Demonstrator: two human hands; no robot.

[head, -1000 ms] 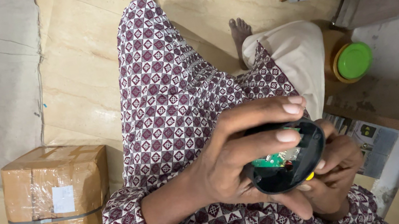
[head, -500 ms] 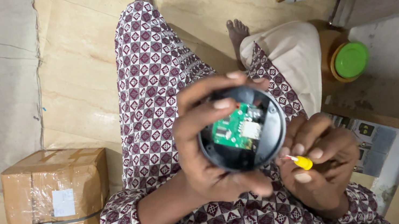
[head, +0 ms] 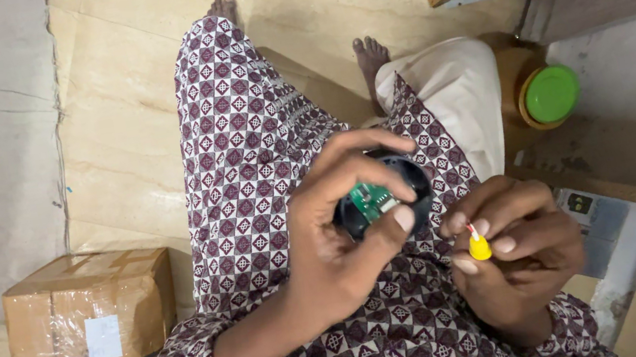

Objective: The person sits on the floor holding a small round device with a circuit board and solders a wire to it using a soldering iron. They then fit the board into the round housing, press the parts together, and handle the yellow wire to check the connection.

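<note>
**Over the lap: the round housing has turned edge-on and the tool has pulled clear**

Above the patterned maroon-and-white fabric of the person's lap (head: 263, 162), the left hand (head: 338, 244) grips a round black plastic housing with a small green circuit board inside (head: 378, 198). Its fingers (head: 368, 143) arch over the top rim while the thumb presses the lower edge, so the housing is pinched firmly between them. Half a second ago the open face of the housing was tipped up toward the camera with the board fully on show; now it has been rotated away and lifted a little, and the hand covers most of it, leaving only a sliver of green visible.

The right hand (head: 518, 248) sits just beside it, lower and to the right, closed around a small tool with a yellow rounded handle and a thin red-and-white shaft (head: 478, 244). The tool's tip, which was close to the housing's rim before, now stands apart from it, not touching. By my reading, this is a pause to re-seat the grip rather than active work on the board.

On the floor, a taped brown cardboard box (head: 91, 349) lies to the left, and a round tub with a bright green lid (head: 551, 94) stands near the right knee.
</note>
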